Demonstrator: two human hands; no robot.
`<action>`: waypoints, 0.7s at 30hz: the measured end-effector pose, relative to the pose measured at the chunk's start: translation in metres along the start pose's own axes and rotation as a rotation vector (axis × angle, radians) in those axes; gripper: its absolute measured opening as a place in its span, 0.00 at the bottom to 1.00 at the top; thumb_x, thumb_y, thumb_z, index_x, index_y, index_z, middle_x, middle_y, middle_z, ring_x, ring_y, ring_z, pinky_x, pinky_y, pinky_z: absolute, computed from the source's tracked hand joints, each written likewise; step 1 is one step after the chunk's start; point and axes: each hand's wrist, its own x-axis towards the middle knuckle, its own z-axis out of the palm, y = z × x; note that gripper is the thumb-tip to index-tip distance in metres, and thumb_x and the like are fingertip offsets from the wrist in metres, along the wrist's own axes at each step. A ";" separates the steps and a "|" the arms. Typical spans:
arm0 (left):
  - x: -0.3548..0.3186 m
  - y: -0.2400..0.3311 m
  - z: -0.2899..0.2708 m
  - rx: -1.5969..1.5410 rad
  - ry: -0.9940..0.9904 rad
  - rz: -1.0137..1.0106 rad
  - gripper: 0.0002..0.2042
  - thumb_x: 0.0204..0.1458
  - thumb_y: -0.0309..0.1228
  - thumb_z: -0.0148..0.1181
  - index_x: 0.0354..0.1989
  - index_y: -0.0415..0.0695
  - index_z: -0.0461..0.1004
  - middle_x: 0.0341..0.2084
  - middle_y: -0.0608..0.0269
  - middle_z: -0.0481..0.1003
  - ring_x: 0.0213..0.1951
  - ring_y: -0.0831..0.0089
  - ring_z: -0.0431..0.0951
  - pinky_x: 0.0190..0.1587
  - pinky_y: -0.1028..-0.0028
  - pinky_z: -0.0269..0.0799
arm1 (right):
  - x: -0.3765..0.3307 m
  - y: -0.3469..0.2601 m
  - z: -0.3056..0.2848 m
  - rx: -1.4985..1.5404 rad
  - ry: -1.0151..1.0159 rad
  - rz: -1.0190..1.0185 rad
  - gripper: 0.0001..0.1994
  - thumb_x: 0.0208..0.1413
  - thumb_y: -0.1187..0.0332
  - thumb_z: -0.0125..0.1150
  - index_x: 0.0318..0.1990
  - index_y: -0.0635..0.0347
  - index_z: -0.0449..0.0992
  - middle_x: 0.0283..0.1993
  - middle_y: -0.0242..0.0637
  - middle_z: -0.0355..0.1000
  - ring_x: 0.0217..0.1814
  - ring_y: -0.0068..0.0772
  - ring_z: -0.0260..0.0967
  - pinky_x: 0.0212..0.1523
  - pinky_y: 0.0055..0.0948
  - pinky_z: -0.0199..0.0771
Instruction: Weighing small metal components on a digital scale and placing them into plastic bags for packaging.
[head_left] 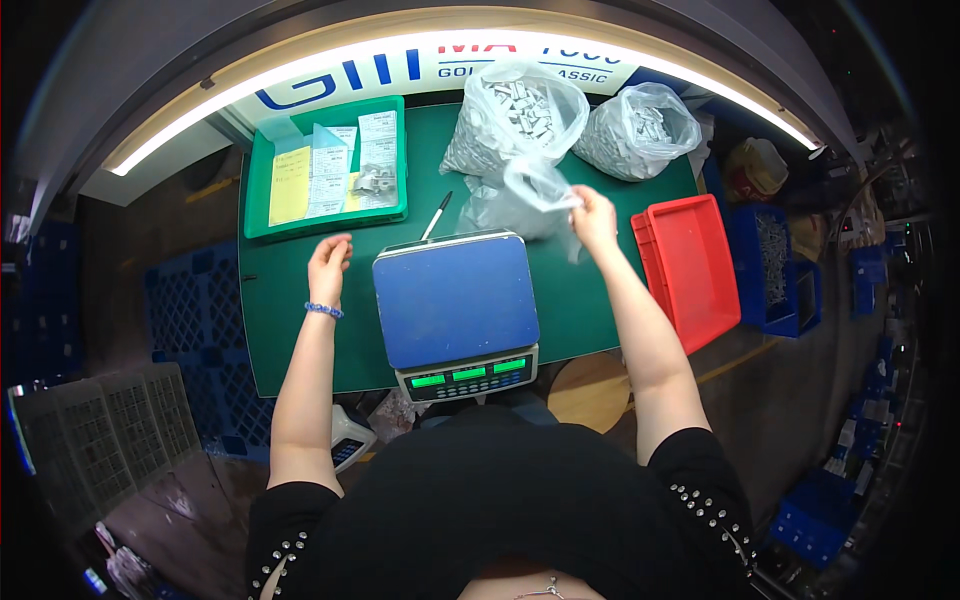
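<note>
My right hand (pixel 594 216) is closed on the rim of a clear plastic bag (pixel 525 205). The bag hangs loosely over the green table behind the scale, and its contents cannot be made out. My left hand (pixel 329 268), with a blue bead bracelet at the wrist, hovers left of the scale with fingers loosely curled and no object visible in them. Between my arms stands a counting scale (pixel 455 300) with a bare blue platform and lit green displays. Just behind the held bag, a large clear bag (pixel 520 110) is full of small silvery metal pieces.
A second bag of metal pieces (pixel 640 132) stands at the back right. Slips and a small bag of parts lie in a green tray (pixel 398 160) at the back left. A pen (pixel 437 215) rests behind the scale. On the right is a red bin (pixel 690 270).
</note>
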 end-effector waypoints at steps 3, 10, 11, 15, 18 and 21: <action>-0.028 -0.025 -0.009 0.048 0.054 -0.124 0.10 0.55 0.36 0.52 0.41 0.47 0.74 0.34 0.70 0.74 0.38 0.80 0.71 0.39 0.78 0.65 | 0.024 -0.007 -0.030 0.605 0.054 -0.127 0.08 0.54 0.77 0.47 0.38 0.66 0.73 0.22 0.32 0.70 0.23 0.19 0.68 0.23 0.22 0.68; -0.103 -0.083 -0.019 -0.121 -0.078 -0.489 0.16 0.57 0.42 0.48 0.48 0.46 0.69 0.46 0.62 0.71 0.48 0.71 0.70 0.47 0.70 0.64 | 0.035 0.011 -0.075 0.363 0.427 0.012 0.23 0.53 0.74 0.56 0.56 0.66 0.59 0.47 0.42 0.66 0.47 0.27 0.65 0.42 0.23 0.67; -0.106 -0.085 -0.019 -0.175 -0.099 -0.507 0.16 0.57 0.41 0.48 0.48 0.46 0.70 0.45 0.63 0.72 0.47 0.72 0.70 0.46 0.71 0.64 | 0.021 0.013 -0.066 0.282 0.579 -0.044 0.28 0.52 0.73 0.57 0.60 0.64 0.55 0.53 0.45 0.63 0.54 0.31 0.62 0.45 0.25 0.66; -0.070 -0.074 -0.021 -0.027 0.053 -0.267 0.16 0.57 0.41 0.48 0.47 0.45 0.71 0.43 0.64 0.73 0.42 0.73 0.72 0.42 0.75 0.66 | -0.082 -0.001 -0.015 0.253 0.266 -0.084 0.27 0.53 0.71 0.57 0.60 0.62 0.55 0.57 0.44 0.58 0.58 0.35 0.58 0.47 0.28 0.64; -0.032 -0.056 -0.028 0.002 0.080 -0.154 0.15 0.57 0.41 0.48 0.46 0.46 0.72 0.41 0.65 0.74 0.40 0.75 0.72 0.41 0.76 0.66 | -0.108 -0.033 0.018 0.232 0.025 -0.143 0.18 0.53 0.73 0.56 0.52 0.63 0.65 0.51 0.39 0.65 0.52 0.31 0.64 0.44 0.25 0.66; -0.036 -0.055 -0.025 0.042 0.059 -0.221 0.16 0.57 0.43 0.47 0.48 0.48 0.70 0.42 0.65 0.73 0.45 0.74 0.71 0.46 0.72 0.65 | -0.052 -0.060 0.040 0.281 -0.199 -0.344 0.09 0.51 0.76 0.55 0.41 0.59 0.74 0.41 0.37 0.70 0.41 0.29 0.69 0.39 0.24 0.68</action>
